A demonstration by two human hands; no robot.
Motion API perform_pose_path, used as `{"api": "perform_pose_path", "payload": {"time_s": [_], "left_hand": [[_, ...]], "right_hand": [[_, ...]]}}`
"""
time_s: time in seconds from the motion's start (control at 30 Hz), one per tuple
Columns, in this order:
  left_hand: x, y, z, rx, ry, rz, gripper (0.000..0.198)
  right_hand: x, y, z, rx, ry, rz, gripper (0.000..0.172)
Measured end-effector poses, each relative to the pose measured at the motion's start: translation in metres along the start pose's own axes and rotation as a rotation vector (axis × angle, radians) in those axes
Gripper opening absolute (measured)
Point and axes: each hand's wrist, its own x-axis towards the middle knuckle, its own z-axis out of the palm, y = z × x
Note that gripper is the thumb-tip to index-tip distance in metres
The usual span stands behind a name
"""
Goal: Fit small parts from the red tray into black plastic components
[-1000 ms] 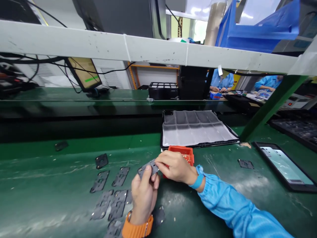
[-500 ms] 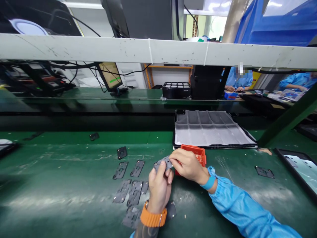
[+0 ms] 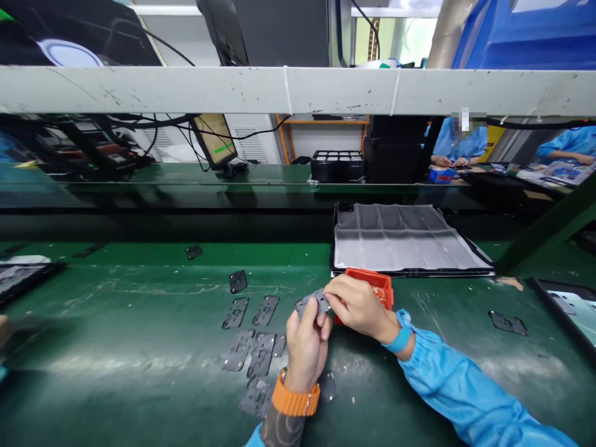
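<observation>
The step in hand looks to be close two-handed work at one end of a thin grey plate (image 3: 320,300); it is held up above the green surface (image 3: 162,335), in front of the red box (image 3: 389,299) and short of the surface's far edge; the left hand (image 3: 306,344) is closed on the plate, thumb laid along the top and fingers curled below, its forearm rising from the near side; the right hand (image 3: 357,305) reaches in from the right, forearm slanting back toward the near right corner, thumb and forefinger drawn together at the plate's right-hand end; whether a small piece sits between those fingertips I cannot tell; as I judge it, the next move calls for a firm left grip and light, exact pressure from the right fingertips, since a tilt could make them slip off; similar plates (image 3: 261,354) lie left of the left hand, some touching or nearly so; the box, with small pieces inside, stands just before the white mesh sheet (image 3: 391,242), nearer the far edge.
</observation>
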Motion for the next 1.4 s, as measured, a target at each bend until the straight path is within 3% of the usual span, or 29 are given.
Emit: {"api": "perform_pose_path", "payload": {"time_s": [0.4, 0.57, 0.7, 0.8, 0.93, 1.07, 1.2, 1.4], "left_hand": [[0.002, 0.009, 0.0, -0.044, 0.037, 0.015, 0.051], [0.003, 0.005, -0.004, 0.058, 0.009, 0.048, 0.05], [0.005, -0.007, -0.016, 0.378, -0.054, 0.148, 0.052], [0.006, -0.013, -0.021, 0.604, -0.098, 0.22, 0.055], [0.005, -0.012, -0.02, 0.63, -0.117, 0.218, 0.055], [0.001, -0.009, -0.018, 0.634, -0.164, 0.22, 0.053], [-0.001, -0.008, -0.017, 0.641, -0.204, 0.195, 0.052], [0.0, -0.007, -0.017, 0.692, -0.239, 0.203, 0.045]], "right_hand": [[-0.002, -0.007, 0.003, 0.039, -0.028, -0.023, 0.023], [0.002, -0.006, -0.001, 0.052, 0.014, 0.012, 0.018], [0.014, -0.009, -0.031, 0.052, 0.057, 0.069, 0.017], [0.02, -0.017, -0.066, 0.025, 0.111, 0.106, 0.035], [0.019, -0.025, -0.088, -0.024, -0.006, 0.263, 0.039], [0.016, -0.028, -0.069, 0.082, -0.217, 0.341, 0.003], [0.016, -0.023, -0.049, 0.064, -0.264, 0.224, 0.015], [0.011, -0.019, -0.039, 0.014, -0.294, -0.04, 0.025]]}}
